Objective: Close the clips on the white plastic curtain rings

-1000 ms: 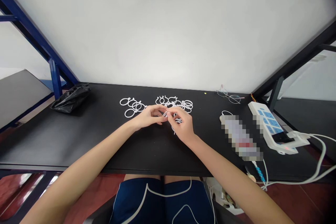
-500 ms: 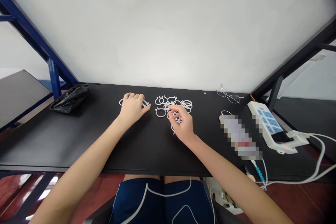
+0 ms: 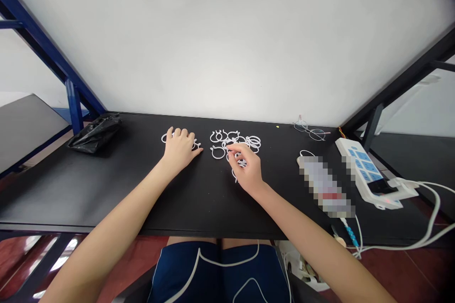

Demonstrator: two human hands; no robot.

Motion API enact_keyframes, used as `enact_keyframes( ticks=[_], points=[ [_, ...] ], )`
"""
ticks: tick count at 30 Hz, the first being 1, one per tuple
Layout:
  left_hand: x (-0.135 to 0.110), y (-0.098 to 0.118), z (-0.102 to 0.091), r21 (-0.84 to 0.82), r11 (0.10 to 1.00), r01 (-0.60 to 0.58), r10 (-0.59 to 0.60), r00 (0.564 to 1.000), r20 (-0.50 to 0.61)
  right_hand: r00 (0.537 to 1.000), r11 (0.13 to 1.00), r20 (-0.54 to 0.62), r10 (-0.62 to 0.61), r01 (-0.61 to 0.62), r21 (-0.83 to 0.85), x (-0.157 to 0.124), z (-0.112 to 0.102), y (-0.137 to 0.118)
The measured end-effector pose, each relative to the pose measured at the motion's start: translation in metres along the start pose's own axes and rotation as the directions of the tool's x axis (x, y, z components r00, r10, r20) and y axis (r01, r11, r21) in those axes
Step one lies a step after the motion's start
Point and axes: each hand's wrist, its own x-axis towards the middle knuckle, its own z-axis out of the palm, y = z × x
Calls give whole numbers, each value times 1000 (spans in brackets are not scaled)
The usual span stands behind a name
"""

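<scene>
Several white open rings with small flared ends (image 3: 218,153) lie in a loose pile on the black tabletop (image 3: 199,199). My left hand (image 3: 179,149) rests palm down with fingers spread, left of the pile. Parts of white rings (image 3: 164,138) stick out on both sides of it; the rest is hidden beneath. Over the near part of the pile, my right hand (image 3: 248,165) is curled, thumb and forefinger drawn together close to a ring. Whether a ring is between those fingertips I cannot make out.
A black plastic bag (image 3: 95,135) lies at the far left. To the right are eyeglasses (image 3: 316,134), a blurred phone-like slab (image 3: 325,184) with a cable, and a white power strip (image 3: 364,168) with plugged cords. A white wall (image 3: 227,47) rises behind the table.
My left hand has settled slightly, and the ring end by its thumb has shifted a little left and down. My right hand stays almost in place over the pile.
</scene>
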Motion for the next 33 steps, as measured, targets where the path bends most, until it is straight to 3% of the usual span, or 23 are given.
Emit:
enact_keyframes(
  ticks=[4, 7, 10, 18, 33],
  points=[
    [2, 14, -8, -213, 967, -142, 138, 990, -32, 1000, 1000, 24, 3, -2, -7, -1, 0, 0],
    [1, 25, -11, -358, 889, -287, 294, 955, -36, 1000, 1000, 27, -6, 6, -2, 0, 0, -1],
    [-2, 30, -9, -442, 828, -345, 381, 924, -7, 999, 1000, 31, -10, 10, 6, 0, -1, -1],
    [-1, 26, -1, -529, 789, -312, 419, 903, 93, 999, 1000, 46, -14, 15, 0, -1, -1, 1],
    [1, 26, -1, -508, 789, -346, 412, 911, 19, 998, 999, 47, -42, 42, -14, -1, 0, 2]
  ],
)
